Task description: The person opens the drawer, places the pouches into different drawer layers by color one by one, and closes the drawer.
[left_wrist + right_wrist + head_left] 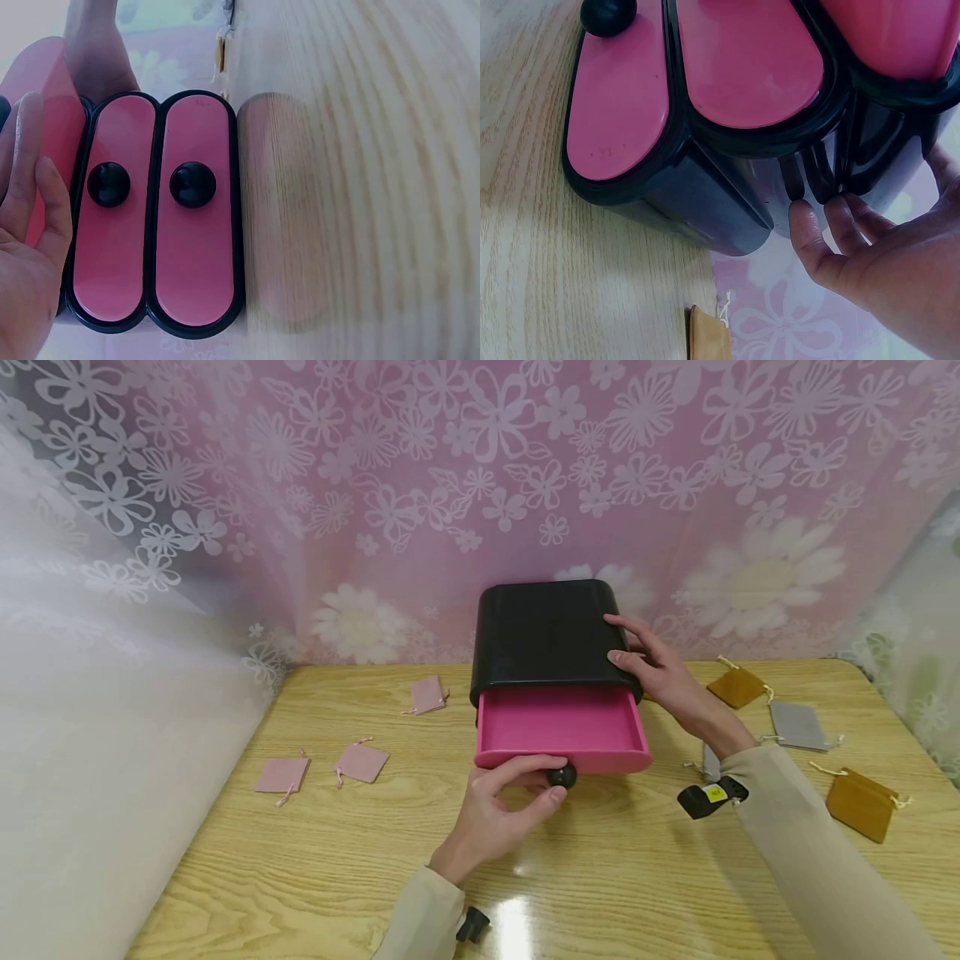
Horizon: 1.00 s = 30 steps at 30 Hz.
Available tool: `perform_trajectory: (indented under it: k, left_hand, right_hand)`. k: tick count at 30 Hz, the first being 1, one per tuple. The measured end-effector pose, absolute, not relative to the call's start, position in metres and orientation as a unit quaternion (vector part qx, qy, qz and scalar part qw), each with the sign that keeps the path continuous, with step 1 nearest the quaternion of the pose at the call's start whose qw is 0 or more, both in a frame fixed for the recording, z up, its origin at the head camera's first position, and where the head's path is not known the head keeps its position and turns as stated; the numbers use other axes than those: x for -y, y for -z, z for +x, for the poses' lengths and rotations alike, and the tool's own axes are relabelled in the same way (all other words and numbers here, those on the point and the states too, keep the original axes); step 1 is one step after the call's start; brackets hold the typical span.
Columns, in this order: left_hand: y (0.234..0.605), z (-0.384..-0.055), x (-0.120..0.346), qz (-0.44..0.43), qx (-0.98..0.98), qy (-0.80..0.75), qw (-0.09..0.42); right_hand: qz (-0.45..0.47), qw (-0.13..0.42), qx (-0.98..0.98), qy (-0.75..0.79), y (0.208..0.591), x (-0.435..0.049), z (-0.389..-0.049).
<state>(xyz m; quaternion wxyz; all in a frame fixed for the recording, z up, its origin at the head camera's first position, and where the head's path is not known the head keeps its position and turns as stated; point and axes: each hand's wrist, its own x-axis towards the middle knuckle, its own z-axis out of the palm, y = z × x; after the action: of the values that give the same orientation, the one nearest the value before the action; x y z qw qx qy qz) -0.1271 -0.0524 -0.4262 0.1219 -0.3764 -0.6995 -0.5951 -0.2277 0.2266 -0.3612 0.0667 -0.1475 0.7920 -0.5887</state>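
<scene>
A black chest of drawers [546, 631] with pink drawer fronts stands against the flowered curtain. Its top drawer [562, 723] is pulled out, and the bare pink inside shows. My left hand [498, 810] pinches that drawer's round black knob [561, 776] between thumb and fingers. My right hand [663, 681] rests against the chest's right side, thumb and a finger at the upper edge. In the right wrist view, several fingertips of it touch the black side wall [821, 169]. Two lower drawers [112, 247] are closed in the left wrist view, each with a black knob [193, 184].
On the table [315, 877], left of the chest, lie three pink drawstring pouches [282, 774]. To the right lie brown pouches [861, 804] and grey pouches [798, 725], one grey pouch partly behind the right forearm. The curtain [420, 510] hangs close behind the chest.
</scene>
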Motion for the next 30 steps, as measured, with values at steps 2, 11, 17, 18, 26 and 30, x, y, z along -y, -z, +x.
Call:
perform_trajectory:
  k: [2,11,17,18,26,30]
  left_hand:
    - [0.426,-0.1264,0.0524,-0.38,0.699,0.593,0.125]
    - [0.4274,-0.1233,0.0521,-0.392,0.697,0.585,0.137]
    - [0.4275,-0.1219,0.0538,-0.387,0.709,0.574,0.136]
    - [0.4276,-0.1217,0.0544,-0.386,0.71,0.572,0.137]
    - [0.4279,-0.1215,0.0585,-0.391,0.716,0.563,0.13]
    - [0.4268,-0.1223,0.0605,-0.394,0.723,0.552,0.133]
  right_hand:
    - [-0.147,0.068,-0.791,0.59,0.361,-0.2266,-0.2275]
    - [-0.146,0.071,-0.794,0.585,0.3601,-0.2266,-0.2267]
    - [-0.146,0.071,-0.793,0.587,0.3595,-0.2267,-0.2264]
    - [-0.146,0.071,-0.793,0.588,0.3595,-0.2267,-0.2264]
    - [-0.145,0.071,-0.791,0.59,0.3602,-0.2267,-0.2264]
    - [-0.145,0.07,-0.791,0.59,0.3608,-0.2266,-0.2264]
